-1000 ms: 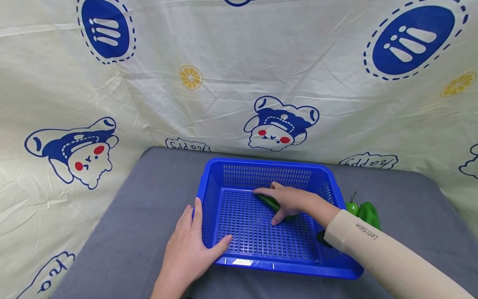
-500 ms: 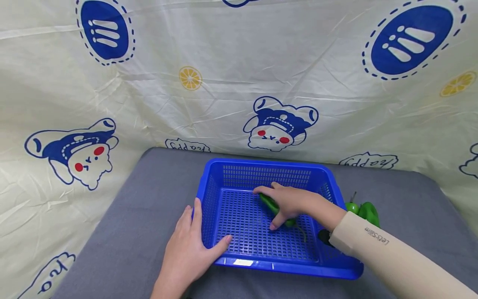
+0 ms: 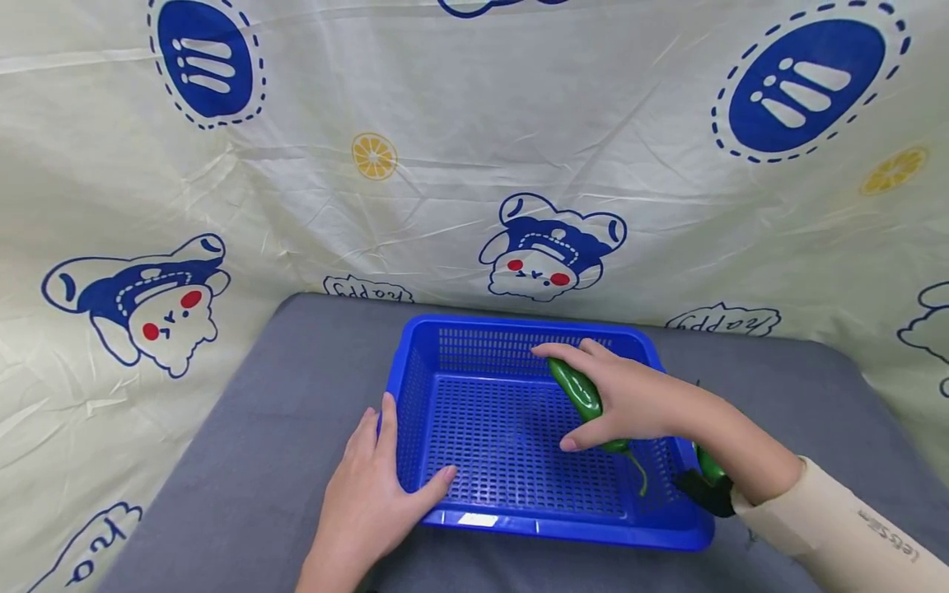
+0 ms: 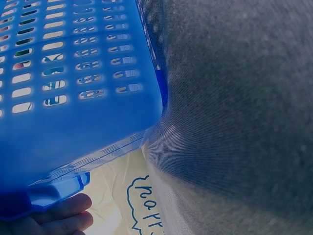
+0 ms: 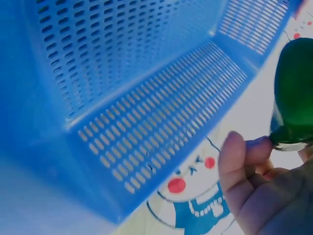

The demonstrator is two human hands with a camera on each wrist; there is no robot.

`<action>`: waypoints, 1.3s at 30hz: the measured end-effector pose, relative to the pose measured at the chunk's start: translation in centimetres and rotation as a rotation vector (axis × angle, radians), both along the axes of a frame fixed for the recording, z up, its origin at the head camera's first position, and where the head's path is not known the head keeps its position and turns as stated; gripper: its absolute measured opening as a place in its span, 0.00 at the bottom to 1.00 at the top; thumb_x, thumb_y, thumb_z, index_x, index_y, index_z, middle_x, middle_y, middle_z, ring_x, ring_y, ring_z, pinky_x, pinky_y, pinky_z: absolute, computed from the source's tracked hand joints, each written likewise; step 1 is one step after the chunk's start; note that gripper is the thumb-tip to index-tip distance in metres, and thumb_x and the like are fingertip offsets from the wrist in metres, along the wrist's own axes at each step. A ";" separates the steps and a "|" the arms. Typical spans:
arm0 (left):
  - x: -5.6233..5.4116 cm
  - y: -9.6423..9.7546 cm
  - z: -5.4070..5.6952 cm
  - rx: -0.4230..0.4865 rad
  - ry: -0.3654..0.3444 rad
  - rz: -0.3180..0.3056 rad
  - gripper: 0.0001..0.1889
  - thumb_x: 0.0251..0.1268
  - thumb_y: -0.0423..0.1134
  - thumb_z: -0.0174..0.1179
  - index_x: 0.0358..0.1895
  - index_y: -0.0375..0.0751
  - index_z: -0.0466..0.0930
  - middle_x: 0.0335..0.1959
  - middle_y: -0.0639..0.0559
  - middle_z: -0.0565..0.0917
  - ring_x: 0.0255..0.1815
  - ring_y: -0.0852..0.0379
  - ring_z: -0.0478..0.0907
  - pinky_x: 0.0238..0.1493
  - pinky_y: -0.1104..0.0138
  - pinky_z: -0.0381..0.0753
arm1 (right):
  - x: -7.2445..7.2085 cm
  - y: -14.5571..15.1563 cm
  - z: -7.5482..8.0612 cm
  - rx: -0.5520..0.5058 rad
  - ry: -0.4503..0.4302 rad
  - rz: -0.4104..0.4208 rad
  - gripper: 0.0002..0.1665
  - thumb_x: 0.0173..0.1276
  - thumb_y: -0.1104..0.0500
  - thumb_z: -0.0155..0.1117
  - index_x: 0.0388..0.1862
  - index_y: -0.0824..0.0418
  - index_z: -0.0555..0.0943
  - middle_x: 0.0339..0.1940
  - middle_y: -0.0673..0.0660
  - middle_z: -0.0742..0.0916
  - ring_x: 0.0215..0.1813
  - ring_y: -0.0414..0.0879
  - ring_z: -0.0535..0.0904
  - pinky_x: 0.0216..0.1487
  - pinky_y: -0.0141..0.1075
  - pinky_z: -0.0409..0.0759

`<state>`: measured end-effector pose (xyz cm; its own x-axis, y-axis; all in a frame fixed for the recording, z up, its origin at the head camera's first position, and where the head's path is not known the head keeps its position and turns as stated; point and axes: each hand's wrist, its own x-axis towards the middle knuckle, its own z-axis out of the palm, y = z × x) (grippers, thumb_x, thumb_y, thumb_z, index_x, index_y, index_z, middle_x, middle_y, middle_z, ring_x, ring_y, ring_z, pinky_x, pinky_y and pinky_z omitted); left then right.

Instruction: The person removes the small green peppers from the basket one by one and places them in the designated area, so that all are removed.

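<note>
My right hand [image 3: 630, 395] holds a glossy green chili pepper [image 3: 574, 387] over the right part of a blue plastic basket [image 3: 534, 531]. The pepper's thin curved stem hangs below my palm. In the right wrist view the green pepper [image 5: 296, 93] lies at the right edge, above my curled fingers. My left hand [image 3: 371, 486] rests at the basket's front left corner, fingers straight along the left rim and thumb across the front rim. Its fingertips [image 4: 73, 210] touch the blue rim in the left wrist view.
Another green vegetable [image 3: 710, 468] lies right of the basket, mostly hidden by my right forearm. A grey cloth-covered table [image 3: 296, 371] bears the basket. Behind it hangs a pale printed curtain [image 3: 445, 99].
My right hand has lifted the green chili pepper off the basket floor and moved it up and to the right. The left hand stays at the basket's corner.
</note>
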<state>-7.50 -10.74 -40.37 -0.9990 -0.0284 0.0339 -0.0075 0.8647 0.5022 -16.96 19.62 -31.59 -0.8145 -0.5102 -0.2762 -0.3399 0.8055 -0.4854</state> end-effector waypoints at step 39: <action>0.0 -0.1 0.1 0.004 -0.019 -0.009 0.60 0.52 0.75 0.58 0.81 0.43 0.44 0.77 0.33 0.58 0.78 0.36 0.58 0.71 0.43 0.66 | 5.4 17.4 -9.8 0.036 0.104 -0.403 0.63 0.61 0.39 0.72 0.80 0.62 0.45 0.54 0.79 0.68 0.44 0.59 0.74 0.31 0.40 0.74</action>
